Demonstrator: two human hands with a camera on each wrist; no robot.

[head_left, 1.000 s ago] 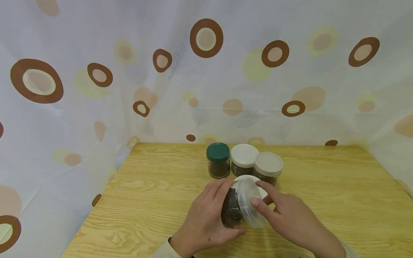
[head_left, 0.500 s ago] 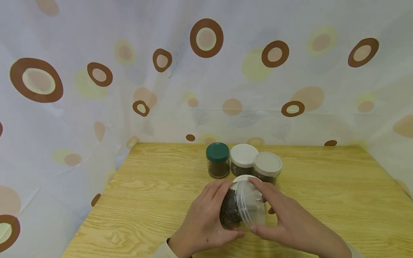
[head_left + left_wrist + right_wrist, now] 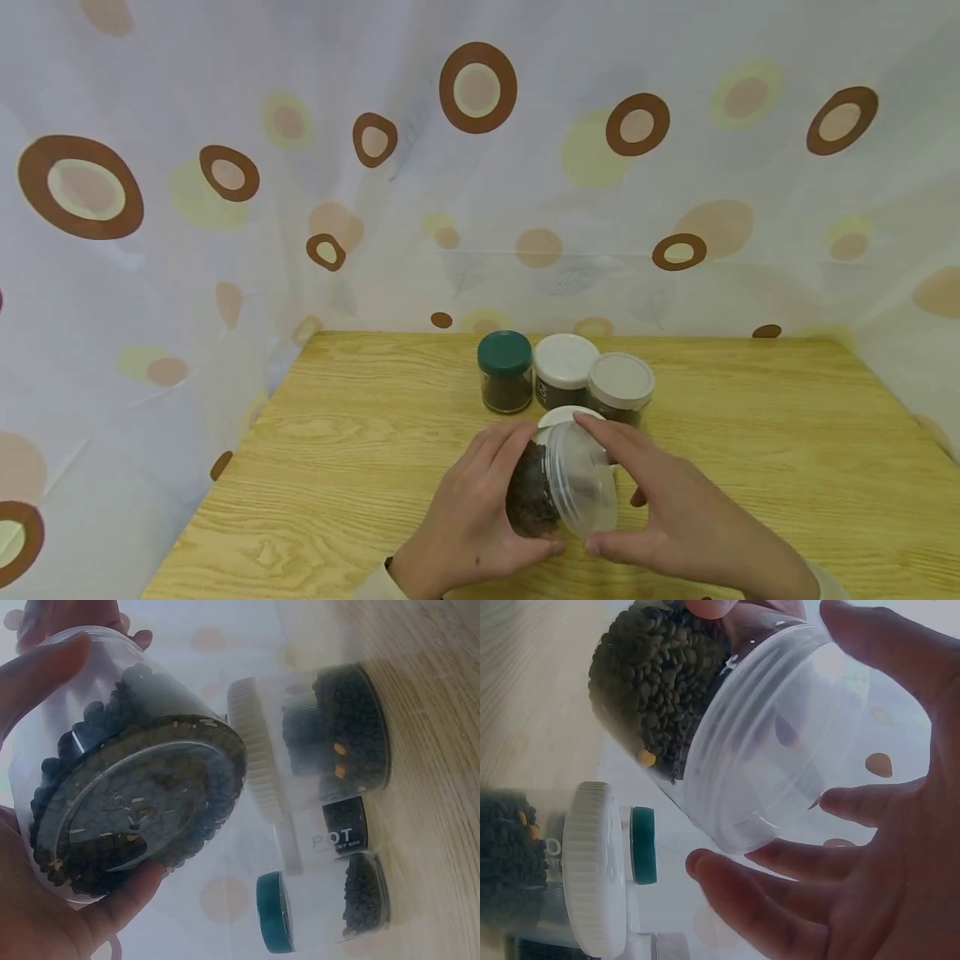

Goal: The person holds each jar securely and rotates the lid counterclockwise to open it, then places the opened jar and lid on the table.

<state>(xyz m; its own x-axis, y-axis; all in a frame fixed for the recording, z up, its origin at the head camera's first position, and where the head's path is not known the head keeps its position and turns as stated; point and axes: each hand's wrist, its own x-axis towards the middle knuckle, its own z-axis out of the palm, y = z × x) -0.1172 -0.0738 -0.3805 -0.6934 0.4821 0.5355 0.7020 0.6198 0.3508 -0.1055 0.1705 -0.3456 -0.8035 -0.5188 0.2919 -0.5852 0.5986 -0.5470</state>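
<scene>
A clear plastic jar (image 3: 534, 493) of small dark seeds or beans is tipped on its side, its clear screw lid (image 3: 588, 483) facing right. My left hand (image 3: 480, 512) grips the jar's body, and its base shows in the left wrist view. My right hand (image 3: 678, 508) holds the lid, thumb and fingers spread round its rim. The lid still sits over the jar's mouth. Just behind the held jar, a white-lidded jar (image 3: 558, 416) is mostly hidden. In the right wrist view a yellow bit (image 3: 646, 757) lies among the dark seeds.
Farther back on the wooden table (image 3: 360, 433) stand a green-lidded jar (image 3: 506, 371), a white-lidded jar (image 3: 566, 362) marked POT and a cream-lidded jar (image 3: 621, 382), close together. A patterned sheet (image 3: 480, 200) hangs behind and beside the table.
My right hand has shifted from fingertips on the lid's face to a wider hold round its rim. My left hand and the jar stay nearly in place.
</scene>
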